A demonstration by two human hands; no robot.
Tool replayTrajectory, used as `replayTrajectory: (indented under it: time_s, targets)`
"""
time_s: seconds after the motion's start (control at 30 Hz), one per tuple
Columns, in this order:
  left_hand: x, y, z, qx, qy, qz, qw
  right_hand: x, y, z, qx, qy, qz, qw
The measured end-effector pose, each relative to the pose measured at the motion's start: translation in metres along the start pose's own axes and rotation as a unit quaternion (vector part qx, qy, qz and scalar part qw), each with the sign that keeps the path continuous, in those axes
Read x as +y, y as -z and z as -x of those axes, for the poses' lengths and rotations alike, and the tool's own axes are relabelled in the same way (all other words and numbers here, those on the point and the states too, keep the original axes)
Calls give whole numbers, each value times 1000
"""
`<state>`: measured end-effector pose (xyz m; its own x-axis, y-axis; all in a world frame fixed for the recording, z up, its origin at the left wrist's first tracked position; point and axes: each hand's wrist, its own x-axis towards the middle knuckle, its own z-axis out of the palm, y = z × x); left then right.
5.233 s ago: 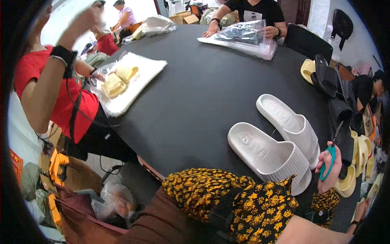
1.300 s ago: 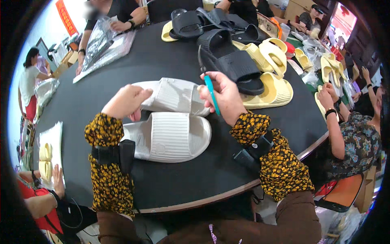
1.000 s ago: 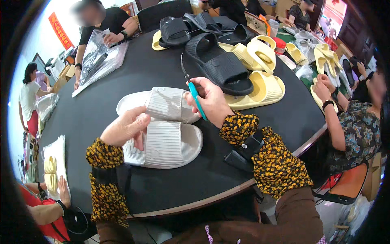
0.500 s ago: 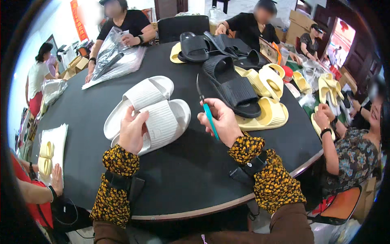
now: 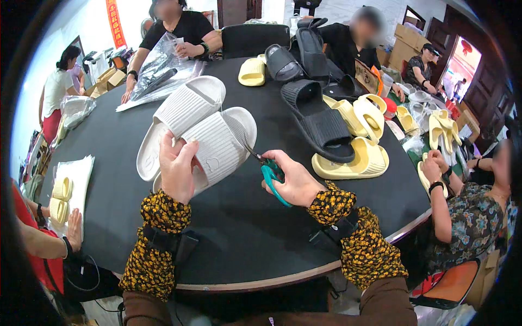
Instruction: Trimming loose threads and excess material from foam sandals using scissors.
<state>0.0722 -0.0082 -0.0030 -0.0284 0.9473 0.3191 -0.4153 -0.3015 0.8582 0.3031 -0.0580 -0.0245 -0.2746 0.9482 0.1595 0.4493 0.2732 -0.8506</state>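
My left hand (image 5: 178,171) grips a pair of white slides (image 5: 216,142) with ribbed straps, its thumb and fingers at the near end of the straps. The pair is tilted up, toes away from me. A thin thread seems to run between the two straps at their far edge. In my right hand (image 5: 298,180) are scissors (image 5: 269,178) with teal handles. Their dark curved blades reach the right slide's strap and partly pass behind its edge, so the tips are hard to make out.
Black slides (image 5: 318,122) and pale yellow slides (image 5: 356,160) are heaped on the dark table (image 5: 244,244), right of centre. Across the table a person handles clear plastic bags (image 5: 157,81). At the left, a co-worker's hand (image 5: 74,228) rests by small yellow slides (image 5: 61,198) on white bags.
The white slides have been raised and tilted in my left hand. My right hand has swung the scissors from pointing up and away to the right slide's strap. The far black slides have shifted.
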Motion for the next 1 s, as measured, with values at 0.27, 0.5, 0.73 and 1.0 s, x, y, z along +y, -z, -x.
replayTrajectory:
  time_s: [0.27, 0.5, 0.73, 1.0]
  targets:
    - [2, -5, 8, -18, -2, -11, 1000, 3, -1, 0, 16, 32, 25, 999]
    - [-2, -10, 14, -56, -13, -59, 997, -1, 1, 0, 39, 14, 39, 998]
    - [-3, -12, 18, -91, -25, -92, 991, 4, 0, -2, 71, 33, 61, 995]
    - [-2, -15, 19, -90, 7, -88, 992, -5, 4, -3, 126, 45, 19, 991]
